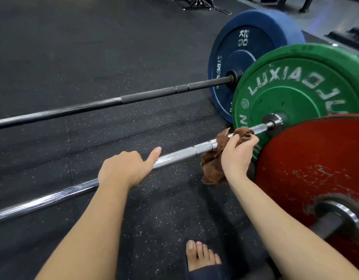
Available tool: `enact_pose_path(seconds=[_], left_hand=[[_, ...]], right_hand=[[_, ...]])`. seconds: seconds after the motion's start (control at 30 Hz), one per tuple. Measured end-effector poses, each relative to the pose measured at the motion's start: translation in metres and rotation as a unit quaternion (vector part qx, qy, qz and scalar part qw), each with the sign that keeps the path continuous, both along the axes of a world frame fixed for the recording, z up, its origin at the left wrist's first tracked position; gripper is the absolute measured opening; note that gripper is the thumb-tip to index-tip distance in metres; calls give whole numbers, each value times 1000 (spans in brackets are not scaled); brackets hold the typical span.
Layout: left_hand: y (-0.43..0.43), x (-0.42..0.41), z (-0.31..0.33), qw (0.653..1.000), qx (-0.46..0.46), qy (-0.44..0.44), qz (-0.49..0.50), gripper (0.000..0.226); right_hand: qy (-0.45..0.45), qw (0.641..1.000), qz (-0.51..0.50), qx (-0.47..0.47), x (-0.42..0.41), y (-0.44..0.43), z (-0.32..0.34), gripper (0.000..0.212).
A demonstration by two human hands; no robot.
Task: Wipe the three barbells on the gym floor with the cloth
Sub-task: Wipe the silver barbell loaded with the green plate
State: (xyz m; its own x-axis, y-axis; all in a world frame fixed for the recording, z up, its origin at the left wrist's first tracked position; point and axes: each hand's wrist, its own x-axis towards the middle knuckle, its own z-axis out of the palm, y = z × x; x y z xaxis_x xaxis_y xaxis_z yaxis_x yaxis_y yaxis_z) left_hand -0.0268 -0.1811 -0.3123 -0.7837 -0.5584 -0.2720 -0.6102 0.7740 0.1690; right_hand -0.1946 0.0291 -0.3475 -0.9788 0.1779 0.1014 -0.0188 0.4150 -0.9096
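Brown cloth [212, 162] is bunched up and wrinkly. It sits on the silver barbell [174, 157], close to the green plate [296, 93]. Part of it lies over the bar and the rest hangs down under it toward the floor [73, 47]. The right hand [238, 152] squeezes the cloth around the bar, with its fingers curled over the top.

The silver barbell is shiny. It has a rough, bumpy part where the hands are and a smooth part farther left. The left hand [124, 168] grips that bar too, a bit to the left of the cloth, with its thumb pointing along the bar.

Behind it lies a black barbell [134, 98] with a blue plate [235, 57] marked 20 KG. Nearest the person is a scratched red plate [316, 168] on a third barbell [326, 225], whose end shows at the bottom right. All three lie on the dark speckled floor. A bare foot [201, 257] with a dark strap over it shows at the bottom.
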Motion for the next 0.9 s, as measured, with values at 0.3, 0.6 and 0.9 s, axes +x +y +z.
enact_pose_path(seconds=[0.3,0.6,0.9], left_hand=[[-2,-1,-4,1000,-14,-1,-8,94],[-2,-1,-5,1000,-11,7,-6,95],[-2,-1,-4,1000,-18,3,-14,94]], right_hand=[[13,999,-42,16,-40,31,1,36],[14,999,27,17,2,8,-6,31],[-3,997,-66,42,-40,27,-2,37]])
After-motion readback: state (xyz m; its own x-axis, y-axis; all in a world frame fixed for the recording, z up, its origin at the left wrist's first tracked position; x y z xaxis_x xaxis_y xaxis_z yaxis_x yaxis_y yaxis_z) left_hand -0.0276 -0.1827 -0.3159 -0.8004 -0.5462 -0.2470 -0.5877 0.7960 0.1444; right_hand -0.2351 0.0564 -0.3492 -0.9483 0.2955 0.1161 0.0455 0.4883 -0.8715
